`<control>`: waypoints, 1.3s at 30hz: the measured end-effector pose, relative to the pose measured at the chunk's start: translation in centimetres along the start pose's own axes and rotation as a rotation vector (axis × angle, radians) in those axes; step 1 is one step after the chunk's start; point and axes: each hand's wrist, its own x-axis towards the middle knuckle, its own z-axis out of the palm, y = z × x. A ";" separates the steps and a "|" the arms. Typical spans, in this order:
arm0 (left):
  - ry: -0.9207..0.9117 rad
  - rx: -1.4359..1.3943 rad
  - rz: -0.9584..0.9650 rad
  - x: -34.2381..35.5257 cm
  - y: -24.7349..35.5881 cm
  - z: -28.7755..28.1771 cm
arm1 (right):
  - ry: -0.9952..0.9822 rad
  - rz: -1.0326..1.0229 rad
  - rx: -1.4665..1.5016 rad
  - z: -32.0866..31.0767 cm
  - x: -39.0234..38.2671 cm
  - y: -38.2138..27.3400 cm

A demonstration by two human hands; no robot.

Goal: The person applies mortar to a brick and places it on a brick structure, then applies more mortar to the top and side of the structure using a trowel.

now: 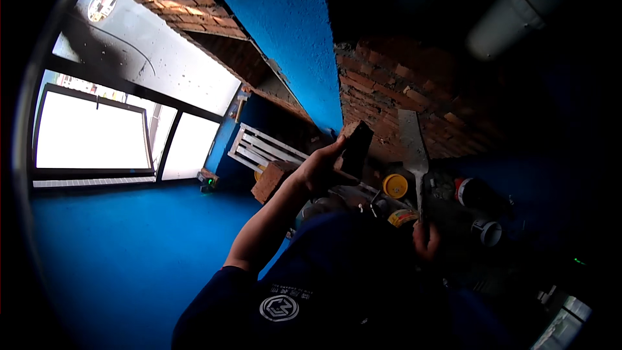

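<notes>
My left hand point(319, 167) is closed around a brick point(356, 141), raised in front of me near the middle of the view. The brick is tilted, and most of its near side lies in dark shadow. My right hand point(426, 241) grips the handle of a trowel point(413, 139). Its long, flat grey blade points up and away from me, smeared with what looks like mortar. Brick and trowel are apart, the trowel to the right of the brick. Below my left wrist are reddish bricks point(272, 180).
A partly bricked wall point(395, 84) rises ahead beside a blue wall section point(285, 26). Yellow-lidded buckets point(395, 186) and a white container point(487, 233) stand below. A white slatted rack point(265, 146) is left of my hand. A large pipe point(505, 19) hangs upper right.
</notes>
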 end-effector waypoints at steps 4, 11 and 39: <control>-0.044 -0.133 -0.057 1.1 -1.7 0.1 | -0.124 0.391 0.317 2.0 -4.1 0.2; 0.115 -0.307 -0.244 3.9 -2.9 -3.3 | -0.658 0.549 0.663 2.6 4.2 -0.8; -0.205 -0.182 0.198 -0.8 -2.3 -9.8 | -0.649 0.480 0.403 3.4 8.1 -4.0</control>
